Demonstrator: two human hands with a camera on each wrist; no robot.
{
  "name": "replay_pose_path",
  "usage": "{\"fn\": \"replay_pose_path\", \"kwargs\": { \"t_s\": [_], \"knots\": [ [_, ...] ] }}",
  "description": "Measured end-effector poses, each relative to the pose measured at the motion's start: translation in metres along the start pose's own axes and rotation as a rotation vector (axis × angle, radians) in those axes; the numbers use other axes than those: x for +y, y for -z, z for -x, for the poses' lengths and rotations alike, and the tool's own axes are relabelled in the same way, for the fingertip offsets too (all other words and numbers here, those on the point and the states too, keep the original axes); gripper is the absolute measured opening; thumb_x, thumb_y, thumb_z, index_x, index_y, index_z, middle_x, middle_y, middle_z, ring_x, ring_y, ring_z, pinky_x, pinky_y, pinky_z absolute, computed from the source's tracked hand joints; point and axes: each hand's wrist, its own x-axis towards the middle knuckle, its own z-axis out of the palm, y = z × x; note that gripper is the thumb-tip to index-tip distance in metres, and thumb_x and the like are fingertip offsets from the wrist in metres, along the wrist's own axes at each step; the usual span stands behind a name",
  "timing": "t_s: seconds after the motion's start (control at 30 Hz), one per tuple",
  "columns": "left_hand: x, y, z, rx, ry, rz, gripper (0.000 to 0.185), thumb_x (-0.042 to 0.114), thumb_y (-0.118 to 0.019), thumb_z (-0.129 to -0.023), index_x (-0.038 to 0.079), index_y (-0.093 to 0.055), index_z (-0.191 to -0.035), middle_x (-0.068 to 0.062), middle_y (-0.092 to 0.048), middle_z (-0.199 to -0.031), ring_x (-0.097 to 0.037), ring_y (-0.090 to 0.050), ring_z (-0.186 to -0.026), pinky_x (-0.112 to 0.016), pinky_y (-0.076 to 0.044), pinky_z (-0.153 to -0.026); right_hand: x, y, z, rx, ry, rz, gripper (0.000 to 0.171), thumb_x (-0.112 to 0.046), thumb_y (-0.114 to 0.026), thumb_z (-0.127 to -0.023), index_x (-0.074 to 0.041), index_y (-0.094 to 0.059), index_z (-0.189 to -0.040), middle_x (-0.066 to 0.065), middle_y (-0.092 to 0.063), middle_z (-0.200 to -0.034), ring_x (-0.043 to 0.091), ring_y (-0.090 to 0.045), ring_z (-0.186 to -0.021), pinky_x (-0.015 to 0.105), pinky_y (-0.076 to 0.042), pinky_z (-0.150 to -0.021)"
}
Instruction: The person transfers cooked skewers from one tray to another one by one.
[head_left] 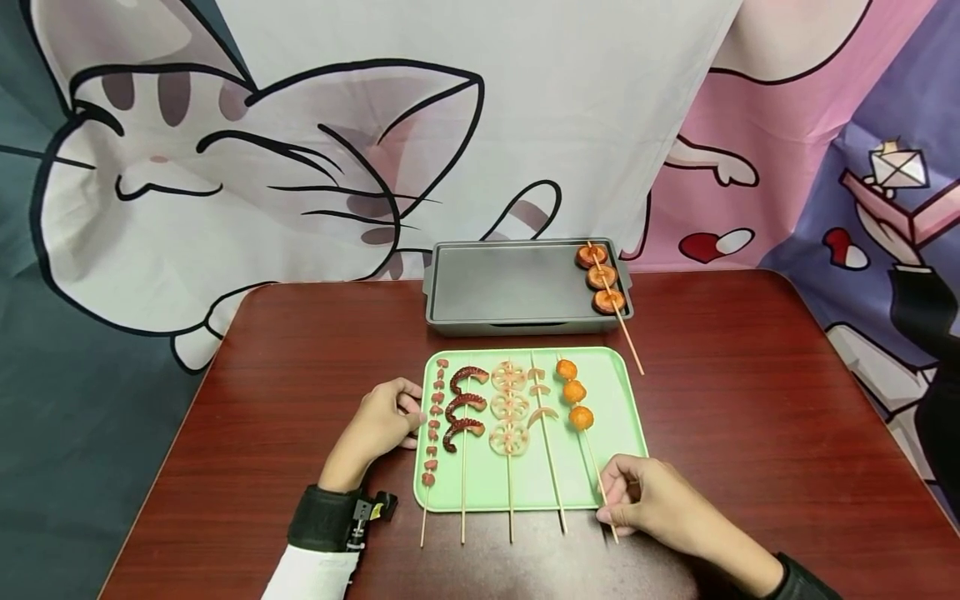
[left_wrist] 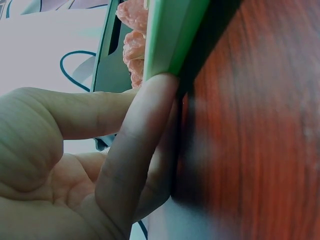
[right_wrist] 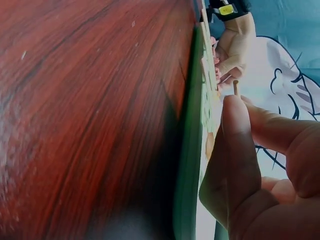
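Note:
On the table lies a light green tray (head_left: 621, 433) bearing several skewers side by side. My left hand (head_left: 378, 425) grips the tray's left rim between thumb and fingers, close by the skewer of small pink meat pieces (head_left: 432, 425). At the tray's front right corner, my right hand (head_left: 648, 500) pinches the stick of a skewer with three orange balls (head_left: 574, 392); the stick's end pokes out past the thumb (right_wrist: 235, 115). Between them lie a skewer of curled dark red tentacles (head_left: 467, 402), one of lotus root slices (head_left: 509, 407) and one of thin pale pieces (head_left: 540, 390).
Behind the tray stands a grey grill pan (head_left: 502, 283). Across its right side rests a skewer of three brown mushroom caps (head_left: 602, 277), its stick reaching over the front edge. The reddish wooden table (head_left: 720, 375) meets a printed cloth backdrop (head_left: 570, 108).

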Motion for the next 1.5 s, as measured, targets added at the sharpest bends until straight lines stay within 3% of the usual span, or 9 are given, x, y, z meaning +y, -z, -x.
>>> {"fn": "replay_pose_path", "kwargs": {
  "t_s": [0.43,0.77,1.5],
  "knots": [
    [-0.001,0.000,-0.001,0.002,-0.006,0.003,0.029,-0.003,-0.066,-0.095,-0.003,-0.060,-0.123,-0.015,-0.060,-0.094,-0.024,-0.065,-0.070,-0.036,-0.065,-0.059,0.001,-0.003,-0.008,0.012,-0.020,0.155,0.028,-0.018,-0.087,-0.084,-0.010,-0.060,-0.087,-0.005,-0.066,-0.071,0.008,-0.068,-0.057,0.026,-0.062,-0.052],
    [0.000,0.000,-0.001,0.004,-0.004,0.002,0.028,-0.003,-0.066,-0.095,-0.003,-0.061,-0.123,-0.015,-0.060,-0.094,-0.024,-0.065,-0.070,-0.036,-0.065,-0.059,0.000,-0.002,-0.015,-0.033,0.002,0.237,0.023,-0.020,-0.080,-0.091,-0.014,-0.060,-0.082,-0.008,-0.061,-0.061,0.006,-0.061,-0.045,0.028,-0.057,-0.042],
    [-0.002,0.000,-0.001,0.001,-0.001,0.009,0.030,-0.002,-0.066,-0.096,-0.003,-0.060,-0.125,-0.016,-0.060,-0.096,-0.024,-0.065,-0.072,-0.036,-0.065,-0.060,-0.005,0.004,-0.021,0.027,0.050,0.326,0.018,-0.022,-0.076,-0.095,-0.019,-0.063,-0.082,-0.010,-0.059,-0.061,0.002,-0.056,-0.042,0.024,-0.052,-0.041]
  ]
}}
